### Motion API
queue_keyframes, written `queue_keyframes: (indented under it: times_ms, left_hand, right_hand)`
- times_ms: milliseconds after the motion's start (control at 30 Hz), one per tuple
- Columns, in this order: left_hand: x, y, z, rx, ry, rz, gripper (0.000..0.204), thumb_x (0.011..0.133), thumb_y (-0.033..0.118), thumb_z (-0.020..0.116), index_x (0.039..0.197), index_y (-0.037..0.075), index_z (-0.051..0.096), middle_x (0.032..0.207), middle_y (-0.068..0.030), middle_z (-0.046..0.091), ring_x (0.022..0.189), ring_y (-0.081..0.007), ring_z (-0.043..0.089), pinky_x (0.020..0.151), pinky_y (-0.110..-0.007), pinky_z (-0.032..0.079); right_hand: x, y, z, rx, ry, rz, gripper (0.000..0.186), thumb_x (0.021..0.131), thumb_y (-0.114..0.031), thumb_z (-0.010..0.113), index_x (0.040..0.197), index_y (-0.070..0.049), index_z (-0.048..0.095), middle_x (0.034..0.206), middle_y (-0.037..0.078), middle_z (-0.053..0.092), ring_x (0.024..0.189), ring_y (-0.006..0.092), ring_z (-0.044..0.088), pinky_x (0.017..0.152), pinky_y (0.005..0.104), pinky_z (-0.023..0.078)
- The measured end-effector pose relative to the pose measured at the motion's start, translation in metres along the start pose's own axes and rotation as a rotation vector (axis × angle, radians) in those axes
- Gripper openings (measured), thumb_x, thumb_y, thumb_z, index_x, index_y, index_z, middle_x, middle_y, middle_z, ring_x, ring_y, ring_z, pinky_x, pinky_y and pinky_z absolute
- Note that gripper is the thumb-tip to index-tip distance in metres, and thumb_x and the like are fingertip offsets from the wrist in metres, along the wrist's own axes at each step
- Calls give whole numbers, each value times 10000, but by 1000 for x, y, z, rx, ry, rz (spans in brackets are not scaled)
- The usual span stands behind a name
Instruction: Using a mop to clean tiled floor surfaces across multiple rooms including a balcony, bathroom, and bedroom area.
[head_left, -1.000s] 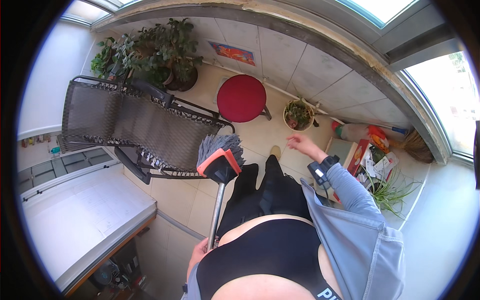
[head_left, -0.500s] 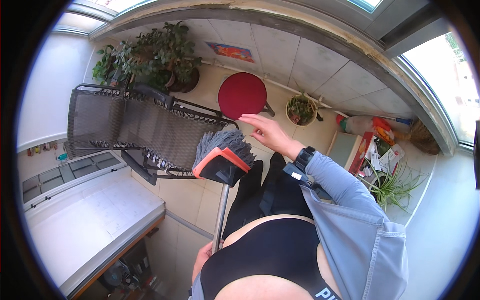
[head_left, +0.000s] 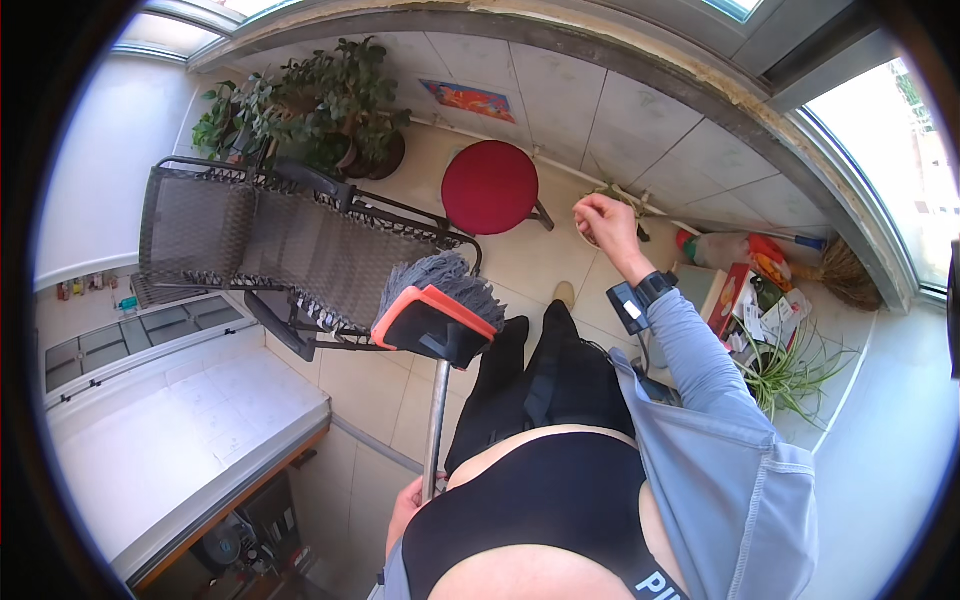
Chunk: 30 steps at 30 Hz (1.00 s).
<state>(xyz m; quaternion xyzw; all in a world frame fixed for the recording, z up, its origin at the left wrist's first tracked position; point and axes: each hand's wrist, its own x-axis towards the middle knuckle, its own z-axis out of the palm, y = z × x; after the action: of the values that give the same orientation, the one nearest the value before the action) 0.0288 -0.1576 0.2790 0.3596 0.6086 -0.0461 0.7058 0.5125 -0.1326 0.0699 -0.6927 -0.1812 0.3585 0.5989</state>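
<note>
My left hand (head_left: 406, 505), low by my hip, grips the metal handle (head_left: 436, 420) of a mop, partly hidden by my body. The mop head (head_left: 445, 285) has grey strands and an orange-and-black base, held up before my legs near the folding chair. My right hand (head_left: 610, 228) is raised to the right of the mop head, fingers curled and pinched; whatever they hold, if anything, I cannot make out. Behind it a potted plant (head_left: 622, 191) is partly hidden. A red round stool (head_left: 490, 187) stands just beyond.
A grey folding lounge chair (head_left: 300, 245) lies left, below leafy plants (head_left: 330, 95). At right are stacked boxes (head_left: 733, 300), a straw broom (head_left: 845, 272) and a spider plant (head_left: 785, 375). A white ledge (head_left: 180, 420) runs along the lower left; tiled walls and windows surround me.
My right hand reached left over the mop head, then moved up and right, its fingers curling closed. The mop head has shifted slightly left; my left hand stays on the handle.
</note>
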Motion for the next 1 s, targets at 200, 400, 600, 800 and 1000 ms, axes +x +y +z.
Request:
queue_keyframes:
  times_ms: [200,400,600,800,1000]
  left_hand:
    - [-4,-2,-4,-14,5,4,405,760,33,600,1144,-14,478,691,16,521,636,-53,512,595,-187,406]
    - [-6,-9,-10,-30,-49,78,456,757,82,594,1169,-29,434,662,-2,504,589,-60,491,554,-183,385]
    - [-4,-24,-21,-47,-64,148,453,751,79,564,1169,-25,423,641,-4,490,543,-53,445,503,-175,335]
    - [0,-63,-51,-60,-36,185,443,741,47,517,1172,-10,429,631,-8,490,495,-42,421,450,-168,310]
    - [-13,-110,-86,-156,-28,222,431,756,11,490,1182,-1,430,632,-25,502,419,-41,396,414,-167,307]
  right_hand:
    - [5,39,-43,-457,-53,368,297,791,-292,600,897,-15,627,706,97,626,687,205,619,666,295,490]
    - [-37,53,7,-1096,-551,84,452,724,-323,639,1100,-86,556,1068,147,559,1002,323,524,846,416,421]
    - [-82,18,64,-1292,-535,-330,324,697,-218,644,984,-81,587,929,103,576,980,278,487,864,391,373]
    - [-114,-7,110,-1293,-540,-479,306,691,-193,650,965,-74,583,900,98,572,959,285,489,843,385,385]
    - [-170,0,176,-1066,-806,-427,317,720,-186,629,1001,-52,569,902,125,597,868,300,561,758,391,450]
